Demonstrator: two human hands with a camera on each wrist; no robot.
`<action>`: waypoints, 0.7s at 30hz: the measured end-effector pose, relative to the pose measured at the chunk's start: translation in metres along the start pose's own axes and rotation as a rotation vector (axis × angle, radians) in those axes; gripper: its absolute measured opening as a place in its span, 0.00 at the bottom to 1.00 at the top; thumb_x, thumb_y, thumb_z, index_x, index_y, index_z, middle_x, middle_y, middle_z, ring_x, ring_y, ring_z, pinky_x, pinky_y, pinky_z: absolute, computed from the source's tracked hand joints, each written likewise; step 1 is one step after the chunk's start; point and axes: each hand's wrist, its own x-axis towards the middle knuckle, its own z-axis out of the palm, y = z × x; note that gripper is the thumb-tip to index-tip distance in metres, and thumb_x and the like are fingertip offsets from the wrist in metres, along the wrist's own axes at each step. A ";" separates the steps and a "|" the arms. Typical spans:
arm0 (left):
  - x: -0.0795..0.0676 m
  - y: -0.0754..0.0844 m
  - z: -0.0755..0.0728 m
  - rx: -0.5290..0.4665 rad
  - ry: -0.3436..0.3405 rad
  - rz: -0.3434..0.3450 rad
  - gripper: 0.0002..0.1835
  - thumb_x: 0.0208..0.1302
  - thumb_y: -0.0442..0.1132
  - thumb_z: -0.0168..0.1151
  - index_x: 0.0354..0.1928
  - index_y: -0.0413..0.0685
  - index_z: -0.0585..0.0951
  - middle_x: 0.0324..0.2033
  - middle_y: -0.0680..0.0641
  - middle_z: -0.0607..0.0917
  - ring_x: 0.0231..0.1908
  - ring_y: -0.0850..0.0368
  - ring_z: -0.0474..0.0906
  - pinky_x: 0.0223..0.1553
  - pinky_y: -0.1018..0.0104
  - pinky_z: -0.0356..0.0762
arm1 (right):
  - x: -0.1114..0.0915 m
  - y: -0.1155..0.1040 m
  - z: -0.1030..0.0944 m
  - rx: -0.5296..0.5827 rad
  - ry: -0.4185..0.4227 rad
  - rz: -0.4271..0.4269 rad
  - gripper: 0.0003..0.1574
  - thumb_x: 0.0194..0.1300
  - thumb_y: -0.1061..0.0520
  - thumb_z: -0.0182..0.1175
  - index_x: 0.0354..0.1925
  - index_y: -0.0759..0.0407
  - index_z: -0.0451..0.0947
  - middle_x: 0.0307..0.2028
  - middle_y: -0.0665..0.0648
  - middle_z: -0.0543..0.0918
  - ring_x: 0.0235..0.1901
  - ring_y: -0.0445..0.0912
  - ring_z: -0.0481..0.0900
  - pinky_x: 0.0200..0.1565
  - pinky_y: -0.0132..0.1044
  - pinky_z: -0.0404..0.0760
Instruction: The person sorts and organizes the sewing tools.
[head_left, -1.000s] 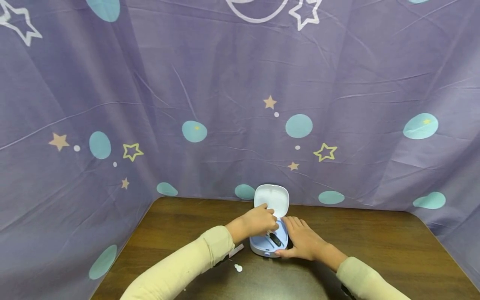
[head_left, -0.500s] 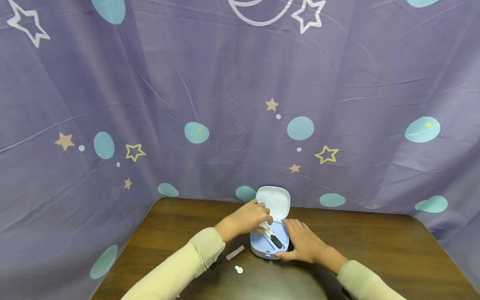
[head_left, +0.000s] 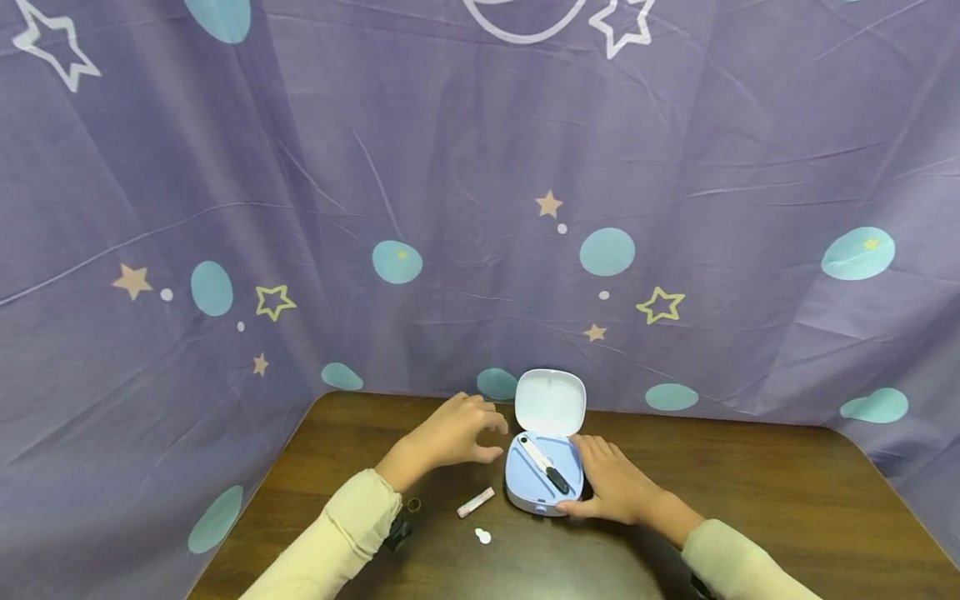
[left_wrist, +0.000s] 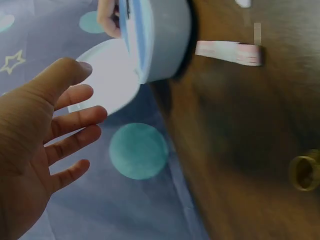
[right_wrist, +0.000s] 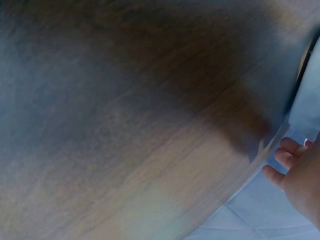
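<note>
A small light-blue case point(head_left: 525, 481) stands on the table with its white lid point(head_left: 551, 402) raised at the back. Across its inner tray lies a slim white tool with a black end point(head_left: 557, 479); its kind is unclear. My right hand point(head_left: 611, 483) holds the case's right side, thumb at the front corner and fingers toward the back. In the right wrist view that hand is partly cut off. My left hand point(head_left: 455, 429) hovers just left of the case, holding nothing. The left wrist view shows its fingers point(left_wrist: 75, 120) loosely spread, apart from the case.
Left of the case's front lie a pink-and-white stick point(head_left: 476, 502) and a small white rounded piece point(head_left: 483, 536). A gold-coloured ring point(left_wrist: 304, 172) lies near my left wrist. The wooden table point(head_left: 735, 475) meets a purple patterned cloth point(head_left: 465, 167) at the back.
My left hand has let go of the white tool with the black end and moved left, away from the case. The tool now lies in the tray. My right hand stays put.
</note>
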 end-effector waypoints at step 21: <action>-0.057 0.007 0.048 -0.012 -0.127 -0.077 0.15 0.47 0.55 0.76 0.29 0.57 0.81 0.23 0.59 0.79 0.28 0.68 0.65 0.35 0.70 0.61 | 0.001 0.003 0.004 -0.073 0.113 -0.081 0.65 0.52 0.16 0.59 0.63 0.66 0.69 0.53 0.60 0.77 0.56 0.52 0.75 0.61 0.53 0.72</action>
